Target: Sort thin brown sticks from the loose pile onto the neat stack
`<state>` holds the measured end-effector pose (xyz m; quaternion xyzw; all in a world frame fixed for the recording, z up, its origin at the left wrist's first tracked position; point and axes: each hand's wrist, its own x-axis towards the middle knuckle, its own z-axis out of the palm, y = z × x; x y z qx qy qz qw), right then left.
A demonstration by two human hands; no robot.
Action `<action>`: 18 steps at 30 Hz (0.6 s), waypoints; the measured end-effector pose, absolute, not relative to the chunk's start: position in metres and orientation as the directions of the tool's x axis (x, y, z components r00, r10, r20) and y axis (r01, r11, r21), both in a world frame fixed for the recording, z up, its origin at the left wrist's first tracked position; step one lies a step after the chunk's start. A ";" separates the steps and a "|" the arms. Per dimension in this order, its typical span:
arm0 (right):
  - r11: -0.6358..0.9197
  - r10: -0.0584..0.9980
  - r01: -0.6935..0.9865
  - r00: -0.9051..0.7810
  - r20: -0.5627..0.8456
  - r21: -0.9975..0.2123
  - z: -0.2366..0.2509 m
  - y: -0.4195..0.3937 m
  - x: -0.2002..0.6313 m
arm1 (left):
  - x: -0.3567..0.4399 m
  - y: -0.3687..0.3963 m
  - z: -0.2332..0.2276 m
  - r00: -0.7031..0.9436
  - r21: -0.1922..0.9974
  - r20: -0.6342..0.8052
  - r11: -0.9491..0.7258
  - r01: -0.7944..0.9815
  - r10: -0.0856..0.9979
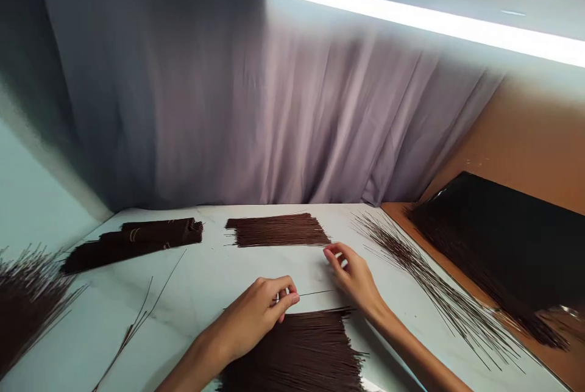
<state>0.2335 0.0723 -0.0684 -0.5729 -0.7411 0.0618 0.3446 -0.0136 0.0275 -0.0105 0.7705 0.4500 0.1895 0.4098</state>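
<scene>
My left hand [274, 302] is closed in a pinch on a thin dark brown stick [317, 292], which points right toward my other hand. Just up and to the right, my right hand [351, 270] has thumb and forefinger tips together; whether anything is between them is too small to make out. Below both hands lies a wide, dense layer of similar dark brown sticks [301, 355], partly covered by my left hand and wrist. Behind the hands, a smaller flat layer of sticks [278, 230] rests on the white marbled table [196, 300].
Dark tied bundles [159, 235] lie at the back left. A thick heap of sticks [27, 303] and several loose sticks [130, 331] are at left. On the right, a spread bunch [425, 270] lies near a black sheet [512, 239]. A grey curtain [297, 124] hangs behind.
</scene>
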 end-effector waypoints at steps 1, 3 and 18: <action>0.366 0.875 0.824 -0.147 0.460 -0.433 -0.070 0.091 0.232 | -0.014 0.028 -0.014 0.518 0.803 -0.078 -0.254 0.538 0.852; 0.448 0.838 0.832 -0.264 0.477 -0.327 -0.071 0.124 0.226 | -0.014 0.028 -0.019 0.511 0.804 -0.085 -0.244 0.542 0.855; 0.491 0.759 0.867 -0.472 0.448 0.082 -0.073 0.161 0.207 | -0.010 0.020 -0.001 0.548 0.809 0.044 -0.352 0.471 0.835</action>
